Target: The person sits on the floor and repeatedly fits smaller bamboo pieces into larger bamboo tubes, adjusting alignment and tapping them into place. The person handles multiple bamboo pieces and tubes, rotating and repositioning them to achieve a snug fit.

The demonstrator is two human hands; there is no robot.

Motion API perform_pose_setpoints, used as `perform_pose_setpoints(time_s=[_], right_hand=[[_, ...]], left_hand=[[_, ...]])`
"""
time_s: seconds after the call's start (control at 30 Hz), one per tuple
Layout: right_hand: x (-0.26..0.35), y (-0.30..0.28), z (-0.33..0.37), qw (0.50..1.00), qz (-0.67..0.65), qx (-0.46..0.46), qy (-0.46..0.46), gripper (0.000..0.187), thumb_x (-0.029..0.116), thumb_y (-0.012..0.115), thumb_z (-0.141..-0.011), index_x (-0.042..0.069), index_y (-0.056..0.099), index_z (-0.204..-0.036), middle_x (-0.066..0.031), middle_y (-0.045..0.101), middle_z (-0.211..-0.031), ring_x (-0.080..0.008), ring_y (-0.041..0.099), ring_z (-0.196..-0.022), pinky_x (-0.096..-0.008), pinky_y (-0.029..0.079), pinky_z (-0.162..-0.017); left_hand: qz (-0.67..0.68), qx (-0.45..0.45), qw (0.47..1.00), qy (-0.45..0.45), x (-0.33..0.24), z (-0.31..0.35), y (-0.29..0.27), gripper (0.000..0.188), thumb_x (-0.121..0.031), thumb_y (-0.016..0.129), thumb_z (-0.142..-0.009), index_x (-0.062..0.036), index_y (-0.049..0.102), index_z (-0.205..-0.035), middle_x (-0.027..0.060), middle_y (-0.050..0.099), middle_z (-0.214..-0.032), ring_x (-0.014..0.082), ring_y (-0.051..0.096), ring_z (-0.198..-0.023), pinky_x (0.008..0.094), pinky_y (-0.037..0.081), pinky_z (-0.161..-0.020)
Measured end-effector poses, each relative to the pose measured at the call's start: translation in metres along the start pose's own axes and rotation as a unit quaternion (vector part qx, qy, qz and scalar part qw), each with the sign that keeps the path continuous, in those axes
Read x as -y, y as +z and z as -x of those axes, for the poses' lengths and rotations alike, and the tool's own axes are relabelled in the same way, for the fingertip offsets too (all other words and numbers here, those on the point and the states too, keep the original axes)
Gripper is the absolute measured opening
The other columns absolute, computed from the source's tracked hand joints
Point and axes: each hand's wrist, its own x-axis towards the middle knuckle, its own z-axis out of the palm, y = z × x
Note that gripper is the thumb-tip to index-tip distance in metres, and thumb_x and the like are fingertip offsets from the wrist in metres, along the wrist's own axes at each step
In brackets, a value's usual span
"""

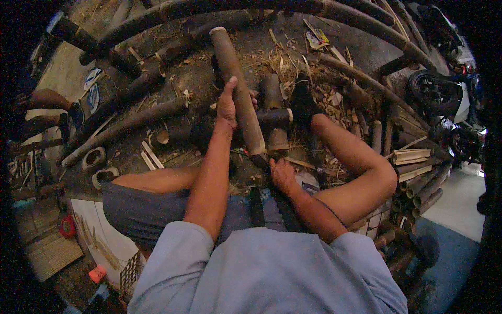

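A thick brown length of bamboo (235, 83) slants in front of me, its pale cut end far and its other end near my lap. My left hand (227, 109) is wrapped around its middle, thumb along the near side and fingertips showing past the far side. Close to the lower end, my right hand (284, 176) is closed. A dark, blade-like piece (259, 161) lies between that hand and the bamboo's end; its kind is too dim to tell. Beyond the hands, a short upright bamboo piece (272, 91) stands behind a dark crosswise bamboo piece (280, 117).
Long bamboo poles (141, 118) lie at the left, and a long curved-looking pole (209, 9) crosses the far side. Wood shavings (332, 97) litter the ground. Split strips (412, 156) and cut bamboo tubes (426, 186) are stacked at the right. A motorbike wheel (426, 91) stands beyond.
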Motion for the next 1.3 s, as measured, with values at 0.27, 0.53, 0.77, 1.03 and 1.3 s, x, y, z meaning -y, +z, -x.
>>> perform_pose_setpoints(time_s=[0.27, 0.53, 0.77, 1.03, 1.3], right_hand=[[-0.003, 0.005, -0.011, 0.991, -0.062, 0.111, 0.046, 0.046, 0.031, 0.061, -0.093, 0.005, 0.052, -0.130, -0.0225, 0.065, -0.100, -0.0419, 0.068, -0.087, -0.0525, 0.056, -0.068], [-0.003, -0.002, -0.012, 0.986, -0.110, 0.101, 0.069, 0.059, 0.045, 0.065, -0.090, 0.009, 0.053, -0.135, -0.0252, 0.066, -0.101, -0.0439, 0.067, -0.089, -0.0536, 0.055, -0.074], [0.001, -0.088, -0.040, 0.872, -0.437, -0.010, 0.220, 0.043, 0.041, 0.059, -0.099, 0.003, 0.067, -0.116, -0.0162, 0.071, -0.106, -0.0275, 0.069, -0.091, -0.0408, 0.054, -0.082], [0.003, -0.215, -0.058, 0.857, -0.491, -0.106, 0.114, 0.061, 0.049, 0.064, -0.095, -0.002, 0.062, -0.129, -0.0165, 0.071, -0.113, -0.0212, 0.068, -0.099, -0.0346, 0.053, -0.087], [0.016, -0.189, -0.066, 0.751, -0.644, -0.064, 0.133, 0.052, 0.045, 0.062, -0.098, -0.002, 0.070, -0.118, -0.0105, 0.074, -0.095, -0.0186, 0.068, -0.088, -0.0354, 0.053, -0.081]], left_hand=[[-0.038, -0.060, 0.997, 0.012, 0.002, -0.008, -0.011, 0.061, -0.061, 0.061, -0.090, 0.0005, 0.065, -0.090, 0.0161, 0.069, -0.078, 0.0262, 0.069, -0.067, 0.0408, 0.058, -0.064], [0.014, -0.104, 0.994, 0.042, -0.002, -0.006, 0.004, 0.052, -0.048, 0.069, -0.089, 0.0033, 0.062, -0.090, 0.0173, 0.068, -0.077, 0.0299, 0.069, -0.067, 0.0423, 0.060, -0.067], [0.037, -0.119, 0.988, 0.095, -0.017, -0.003, 0.025, 0.044, -0.039, 0.072, -0.089, 0.0027, 0.059, -0.090, 0.0154, 0.064, -0.074, 0.0304, 0.069, -0.066, 0.0458, 0.061, -0.060], [-0.014, -0.135, 0.983, 0.119, -0.010, -0.003, 0.045, 0.049, -0.036, 0.077, -0.086, 0.0015, 0.053, -0.105, 0.0138, 0.064, -0.080, 0.0278, 0.068, -0.064, 0.0436, 0.060, -0.056], [-0.073, -0.095, 0.985, 0.122, -0.007, 0.006, 0.043, 0.048, -0.036, 0.076, -0.086, -0.0007, 0.051, -0.108, 0.0125, 0.063, -0.077, 0.0253, 0.068, -0.063, 0.0416, 0.059, -0.054]])
